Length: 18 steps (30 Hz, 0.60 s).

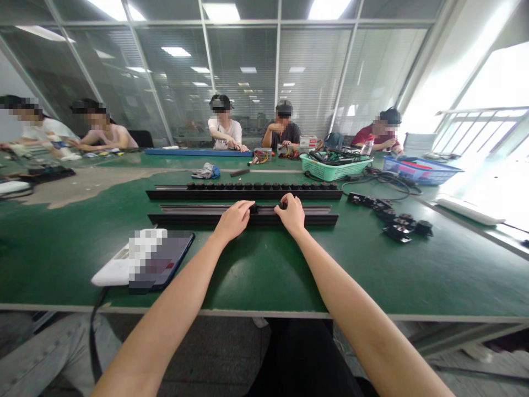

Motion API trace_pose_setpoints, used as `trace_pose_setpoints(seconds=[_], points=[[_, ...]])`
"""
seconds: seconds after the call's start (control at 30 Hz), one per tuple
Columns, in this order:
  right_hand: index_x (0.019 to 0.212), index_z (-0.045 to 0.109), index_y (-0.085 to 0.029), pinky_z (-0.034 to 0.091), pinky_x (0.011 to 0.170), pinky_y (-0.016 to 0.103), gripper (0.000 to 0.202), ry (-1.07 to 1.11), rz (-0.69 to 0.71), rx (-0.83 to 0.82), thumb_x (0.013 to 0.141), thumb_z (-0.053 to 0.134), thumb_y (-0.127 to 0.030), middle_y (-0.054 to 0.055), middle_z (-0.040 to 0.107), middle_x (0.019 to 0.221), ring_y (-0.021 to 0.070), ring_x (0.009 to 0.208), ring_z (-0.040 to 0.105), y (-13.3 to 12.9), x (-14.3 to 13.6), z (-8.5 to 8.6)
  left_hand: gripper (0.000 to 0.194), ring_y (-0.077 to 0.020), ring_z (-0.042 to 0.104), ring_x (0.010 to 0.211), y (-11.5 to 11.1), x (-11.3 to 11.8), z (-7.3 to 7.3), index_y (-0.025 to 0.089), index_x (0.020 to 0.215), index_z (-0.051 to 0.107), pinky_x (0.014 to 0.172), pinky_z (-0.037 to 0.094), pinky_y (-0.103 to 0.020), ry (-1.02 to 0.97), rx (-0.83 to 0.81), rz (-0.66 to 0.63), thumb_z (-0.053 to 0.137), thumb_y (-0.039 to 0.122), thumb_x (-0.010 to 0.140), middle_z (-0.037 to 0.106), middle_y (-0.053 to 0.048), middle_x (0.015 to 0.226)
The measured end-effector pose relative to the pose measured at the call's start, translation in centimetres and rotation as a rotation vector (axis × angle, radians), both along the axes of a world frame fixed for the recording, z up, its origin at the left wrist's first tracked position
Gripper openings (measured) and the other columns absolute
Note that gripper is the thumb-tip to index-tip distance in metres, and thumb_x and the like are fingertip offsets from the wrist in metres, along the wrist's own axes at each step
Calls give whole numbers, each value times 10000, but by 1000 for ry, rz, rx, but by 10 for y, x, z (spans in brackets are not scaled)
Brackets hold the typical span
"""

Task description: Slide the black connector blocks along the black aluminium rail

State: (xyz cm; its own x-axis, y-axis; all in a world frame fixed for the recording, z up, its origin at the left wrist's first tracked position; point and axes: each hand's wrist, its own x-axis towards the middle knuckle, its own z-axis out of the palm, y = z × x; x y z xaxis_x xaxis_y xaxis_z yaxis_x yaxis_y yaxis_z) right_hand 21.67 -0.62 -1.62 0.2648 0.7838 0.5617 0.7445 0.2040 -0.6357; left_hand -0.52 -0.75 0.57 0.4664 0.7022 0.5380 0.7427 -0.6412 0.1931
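Observation:
A long black metal channel [185, 219] lies crosswise on the green table in front of me. My left hand [235, 220] rests over its middle, fingers closed together against a small black part [254, 209] set in the channel. Just to the right, my right hand [292, 214] has thumb and fingers pinched around another small black part [283, 205], mostly hidden by the fingers. Behind this channel lies a second black channel [243, 194], with a row of several black round parts [233, 186] along it.
Loose black modules [400, 223] lie to the right, near cables. A green basket [334, 170] and a blue basket [425, 172] stand behind them. At left are a phone [176, 259] and a white device [111, 270]. Several people sit around the table [264, 270].

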Motion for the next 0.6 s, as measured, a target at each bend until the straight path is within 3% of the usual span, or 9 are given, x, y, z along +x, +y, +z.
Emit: trace_pose_setpoints(seconds=[0.6], points=[[902,425,-262,415,739,328,181,-56,-98,18,803,562,-195,61,592,935,261,1019,482,1,1,-3,455,-246,598,1318,5,0,-4,183,1422,596,1160,468,-425,-13,13,-53,375,272,1035,627,-104,1435]])
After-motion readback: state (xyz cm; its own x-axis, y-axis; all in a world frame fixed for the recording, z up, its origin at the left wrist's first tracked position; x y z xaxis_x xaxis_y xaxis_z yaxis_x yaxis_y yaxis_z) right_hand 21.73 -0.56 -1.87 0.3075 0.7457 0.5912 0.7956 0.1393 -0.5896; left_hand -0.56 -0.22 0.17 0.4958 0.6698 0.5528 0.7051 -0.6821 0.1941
